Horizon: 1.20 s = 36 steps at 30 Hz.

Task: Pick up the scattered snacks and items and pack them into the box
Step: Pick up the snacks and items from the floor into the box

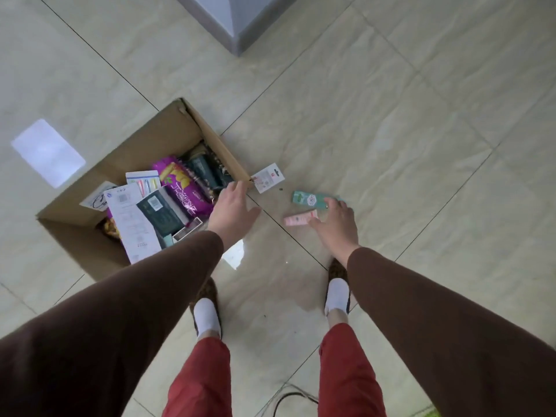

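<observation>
A: Status?

B: Mid-pickup. Cardboard box (168, 130) open on tiled floor (391, 115), already well loaded: purple snack bag (180, 191), dark green packs (164, 218), white printed sheet (132, 224), pen card (144, 180).

A: Left on the floor?

B: Three visible. Teal packet (307, 198) and pink tube (298, 219) lying near each other, right of the box. White hang-tag card (267, 177) just beside the box's near corner, possibly touching.

A: Hands?

B: Right hand (337, 224) low over the floor, fingers spread, nothing held. Fingertips at the teal packet's right end, thumb side just beside the pink tube. Contact unclear. Left hand (231, 209) also open and empty, hovering at the box's right edge, fingertips close to the hang-tag card.

A: Step in hand?

B: Looks like reaching for the last loose items, not yet gripping.

A: Next move?

B: Probably close right fingers on teal packet and pink tube, together if span allows, else one at a time. Both flat on smooth tile, so likely need a slide or fingernail under an edge. Left free for the card. Then drop into the box on top of the pile.

A: Risk?

B: Flat card hard to lift off tile. Otherwise low.
</observation>
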Each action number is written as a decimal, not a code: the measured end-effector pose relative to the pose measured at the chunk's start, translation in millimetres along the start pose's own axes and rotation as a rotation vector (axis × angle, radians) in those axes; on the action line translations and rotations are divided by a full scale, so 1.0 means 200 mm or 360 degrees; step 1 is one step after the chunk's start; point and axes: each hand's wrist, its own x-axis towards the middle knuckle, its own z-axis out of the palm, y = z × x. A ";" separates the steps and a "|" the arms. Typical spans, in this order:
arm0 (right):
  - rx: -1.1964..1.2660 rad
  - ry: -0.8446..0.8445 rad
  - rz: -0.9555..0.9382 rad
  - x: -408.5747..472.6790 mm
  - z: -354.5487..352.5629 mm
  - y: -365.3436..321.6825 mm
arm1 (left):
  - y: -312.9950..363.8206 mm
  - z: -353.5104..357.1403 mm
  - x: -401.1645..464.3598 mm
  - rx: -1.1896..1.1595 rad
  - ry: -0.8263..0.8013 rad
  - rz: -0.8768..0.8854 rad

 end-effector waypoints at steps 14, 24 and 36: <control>-0.0593 -0.0091 -0.0575 0.78 0.41 0.64 | 0.04 0.82 0.71 0.0314 -0.0023 -0.0027; -0.1035 -0.0078 -0.0828 1.08 0.90 0.72 | -0.28 1.10 1.27 0.0498 0.0134 -0.0091; -0.1187 0.0127 -0.0912 1.25 0.86 0.78 | -0.28 1.31 1.24 0.0189 0.0073 -0.0392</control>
